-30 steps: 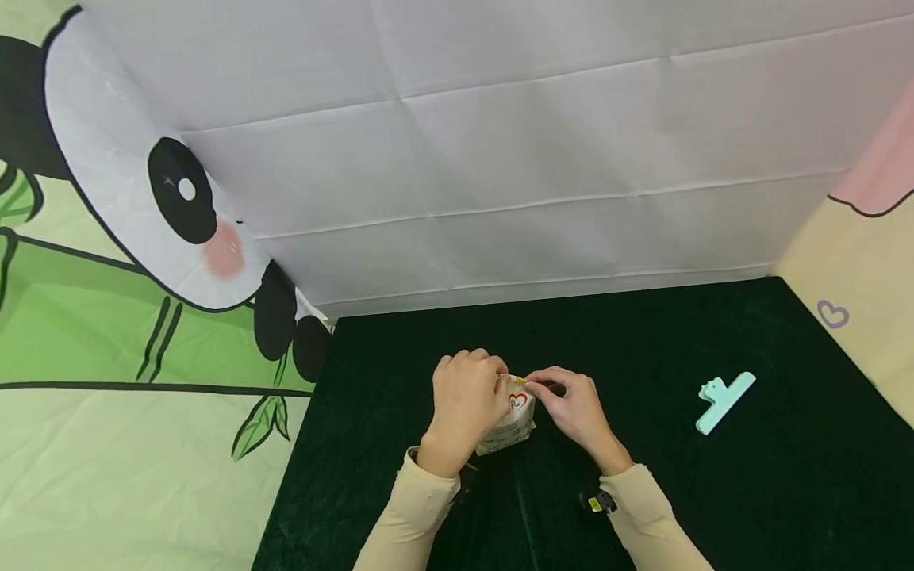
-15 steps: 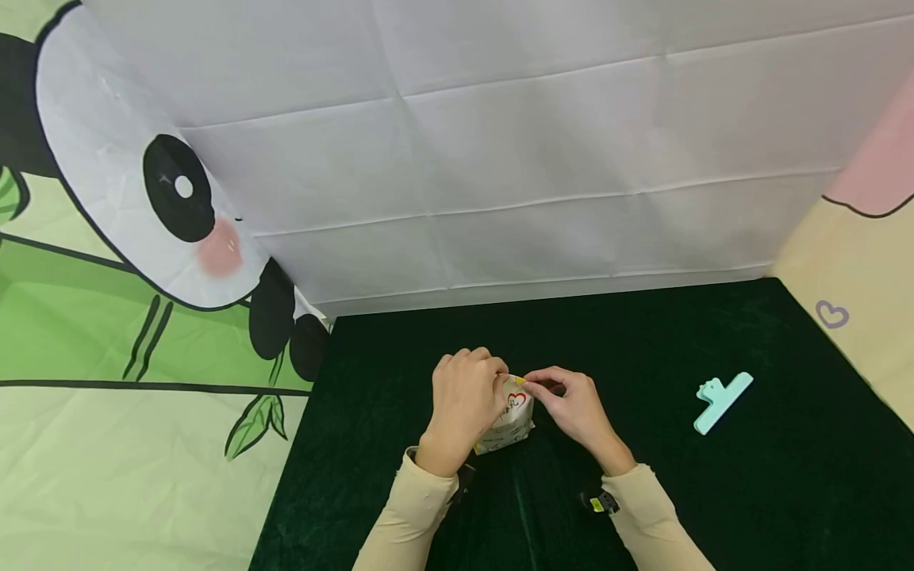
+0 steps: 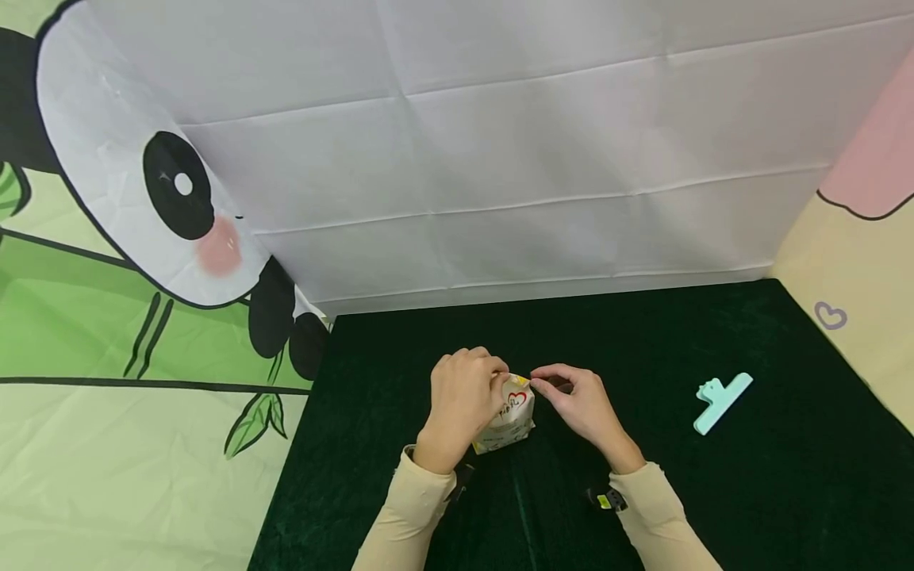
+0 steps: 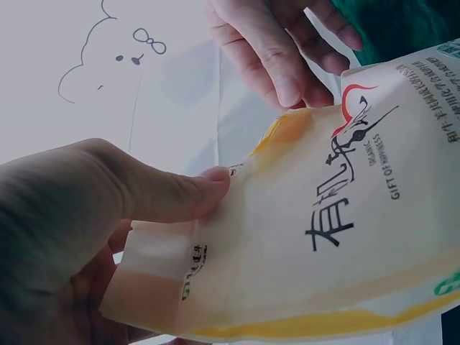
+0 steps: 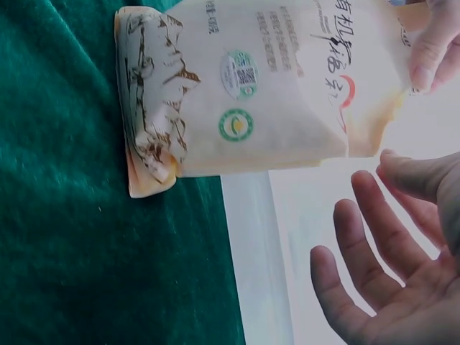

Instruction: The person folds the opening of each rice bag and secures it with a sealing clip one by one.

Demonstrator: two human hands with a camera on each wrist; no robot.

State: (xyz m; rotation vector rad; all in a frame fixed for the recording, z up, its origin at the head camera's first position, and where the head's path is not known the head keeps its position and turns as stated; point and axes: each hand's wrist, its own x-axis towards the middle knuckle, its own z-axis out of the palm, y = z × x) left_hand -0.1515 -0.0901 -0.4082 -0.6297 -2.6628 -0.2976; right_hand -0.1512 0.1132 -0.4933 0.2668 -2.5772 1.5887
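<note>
A pale paper-like food packet (image 3: 510, 424) with yellow edges, black lettering and a red heart mark is at the middle of the dark green table. My left hand (image 3: 464, 396) pinches its top edge; the left wrist view shows the thumb (image 4: 205, 194) flat on the front face and the other fingers behind. At the packet's yellow top corner (image 5: 381, 133) is my right hand (image 3: 580, 404). Its thumb tip lies right by that corner, while the other fingers (image 5: 351, 219) are spread and loosely bent. No part of the packet shows between them.
A mint-green wide bag clip (image 3: 724, 403) lies on the dark green cloth (image 3: 635, 333) to the right of my right hand. White fabric (image 3: 528, 159) rises behind the table, and a panda-print sheet (image 3: 164, 333) hangs at the left.
My right hand has shifted slightly to the right, away from the packet's corner, and more of the yellow there shows. The left hand keeps its hold, and the clip lies where it was.
</note>
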